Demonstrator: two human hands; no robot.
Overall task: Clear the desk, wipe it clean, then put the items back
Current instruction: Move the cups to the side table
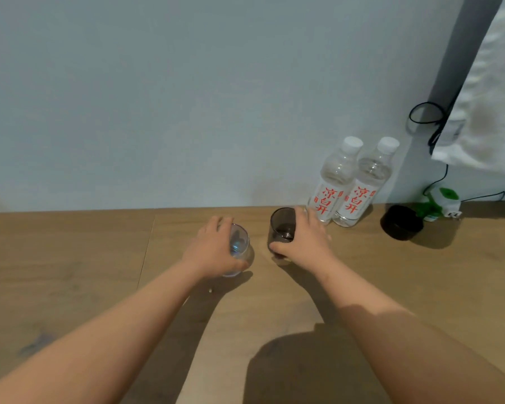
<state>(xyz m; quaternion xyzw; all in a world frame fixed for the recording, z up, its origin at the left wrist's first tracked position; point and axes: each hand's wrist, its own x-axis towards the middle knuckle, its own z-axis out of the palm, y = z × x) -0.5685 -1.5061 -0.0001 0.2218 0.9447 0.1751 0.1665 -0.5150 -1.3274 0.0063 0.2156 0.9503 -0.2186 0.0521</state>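
Observation:
On the wooden desk (70,272) my left hand (213,252) grips a clear, bluish glass (239,243) from its left side. My right hand (303,243) grips a dark smoked glass (282,225) from its right side, thumb across the front. Both glasses stand upright near the middle of the desk, a short gap between them. Two water bottles (344,185) with white caps and red lettering stand side by side against the wall, just behind my right hand.
A black round lid or cup (401,223) lies right of the bottles. Behind it sits a green and white plug-in device (443,202) with a black cable running up the wall. A white curtain (490,91) hangs at the far right.

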